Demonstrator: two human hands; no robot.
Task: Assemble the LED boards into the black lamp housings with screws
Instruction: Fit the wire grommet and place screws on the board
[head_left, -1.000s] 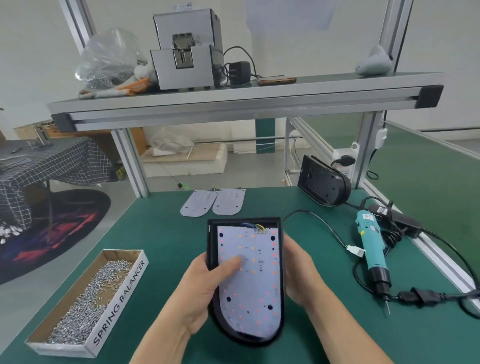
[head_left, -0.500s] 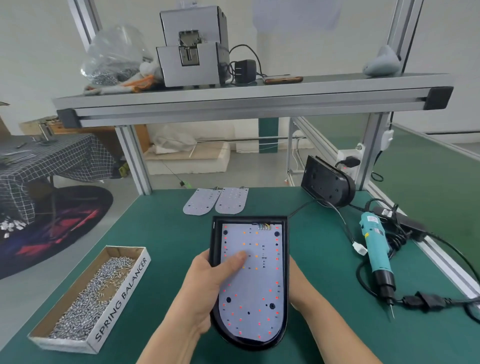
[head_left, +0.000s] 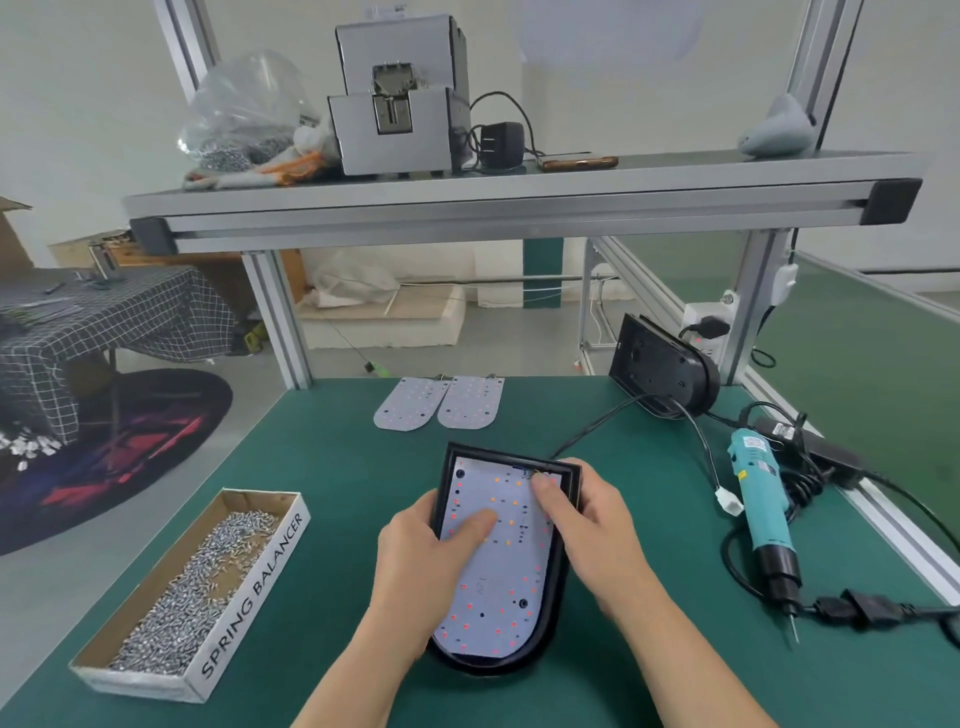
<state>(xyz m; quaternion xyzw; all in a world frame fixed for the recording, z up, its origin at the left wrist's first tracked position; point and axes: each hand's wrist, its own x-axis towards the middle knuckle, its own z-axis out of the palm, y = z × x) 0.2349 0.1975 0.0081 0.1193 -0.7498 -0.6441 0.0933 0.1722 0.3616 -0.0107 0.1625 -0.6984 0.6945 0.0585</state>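
Observation:
A black lamp housing (head_left: 555, 608) lies on the green mat in front of me, with a white LED board (head_left: 498, 587) seated inside it. My left hand (head_left: 415, 561) grips the housing's left edge, and its thumb presses on the middle of the board. On the right edge, my right hand (head_left: 592, 525) holds the housing with its thumb on the board's top right corner, next to the wires. Two loose LED boards (head_left: 410, 410) (head_left: 470, 408) lie side by side at the back of the mat. A second black housing (head_left: 660, 369) leans at the back right.
An open cardboard box of screws (head_left: 192, 587) sits at the left. A teal electric screwdriver (head_left: 761, 514) lies at the right among black cables and a white connector (head_left: 730, 501). An aluminium shelf (head_left: 519, 208) spans overhead with a grey machine on it.
My right hand has come up from behind the housing's right edge, and its thumb now rests on the board's top right corner. The housing has turned slightly. My left thumb stays on the board.

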